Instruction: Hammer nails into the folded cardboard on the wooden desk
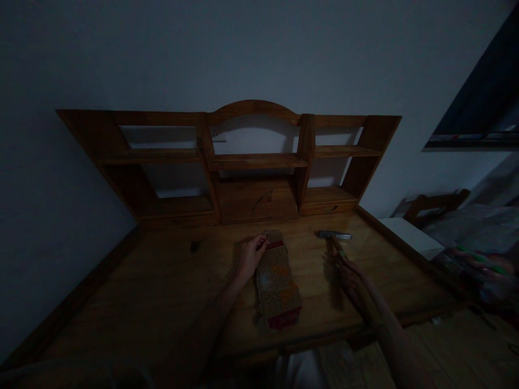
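Note:
A long piece of printed cardboard (pixel 279 283) lies on the wooden desk, dotted with many small dark spots and with red bands near both ends. At its far end, my left hand (pixel 252 255) is closed in a pinch around a tiny thin thing that looks like a nail (pixel 267 236). The hand's edge rests by the cardboard's left side. To the right, my right hand (pixel 352 274) is wrapped round the wooden handle of a hammer (pixel 334 235). The hammer's metal head is just above the desk, apart from the cardboard.
A wooden shelf unit (pixel 255 161) stands along the back of the desk (pixel 162 286), against the wall. A small dark spot or object (pixel 195 246) is on the desk at left. Beyond the right edge are a white surface (pixel 411 236), a wooden chair (pixel 436 204) and plastic bags (pixel 478 232). Light is dim.

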{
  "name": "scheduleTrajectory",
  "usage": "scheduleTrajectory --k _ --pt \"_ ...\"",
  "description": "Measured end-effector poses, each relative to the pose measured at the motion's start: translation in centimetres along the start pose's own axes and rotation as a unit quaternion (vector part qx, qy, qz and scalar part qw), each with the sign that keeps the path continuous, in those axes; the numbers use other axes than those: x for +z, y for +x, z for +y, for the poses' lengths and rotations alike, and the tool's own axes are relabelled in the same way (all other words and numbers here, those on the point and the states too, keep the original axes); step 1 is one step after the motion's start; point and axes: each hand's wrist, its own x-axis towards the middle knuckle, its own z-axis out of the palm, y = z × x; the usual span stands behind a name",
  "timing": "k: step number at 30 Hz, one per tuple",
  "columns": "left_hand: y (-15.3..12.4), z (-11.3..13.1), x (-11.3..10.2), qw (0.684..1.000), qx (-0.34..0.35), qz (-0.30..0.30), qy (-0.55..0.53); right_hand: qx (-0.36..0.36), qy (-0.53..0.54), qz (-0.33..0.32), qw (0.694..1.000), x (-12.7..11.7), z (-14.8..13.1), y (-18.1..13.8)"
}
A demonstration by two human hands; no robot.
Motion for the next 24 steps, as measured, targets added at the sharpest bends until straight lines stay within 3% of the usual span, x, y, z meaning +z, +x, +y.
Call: scheduleTrajectory --k 4,9,12,15,18,20,22,24 --pt "0.0 0.3 -0.1 1.0 0.006 -0.006 0.024 -0.003 -0.021 0.0 1.0 0.3 0.1 0.2" --pt "0.0 0.6 -0.3 0.998 0.022 -0.023 0.051 -0.077 -0.114 -0.009 0.99 1.6 0.3 -0.3" --pt "0.0 0.7 -0.4 0.997 0.027 -0.029 0.065 -0.131 -0.174 0.004 0.976 3.0 -0.1 -1.5" --pt "0.0 0.9 -0.5 0.996 0.03 -0.027 0.081 -0.179 -0.268 0.06 0.945 4.3 -1.5 -2.8" --pt "-0.1 1.1 -0.5 0.994 0.05 -0.02 0.097 -0.26 -0.391 0.163 0.868 4.9 -3.7 -3.6" --pt "-0.1 1.0 -0.5 0.992 0.062 -0.015 0.105 -0.296 -0.478 0.189 0.805 4.8 -5.4 -3.7" --pt "0.0 0.9 -0.4 0.992 0.066 -0.017 0.108 -0.309 -0.585 0.192 0.725 4.6 -6.8 -3.6" --pt "0.0 0.8 -0.4 0.992 0.065 -0.017 0.108 -0.337 -0.675 0.199 0.626 4.7 -7.9 -3.3"
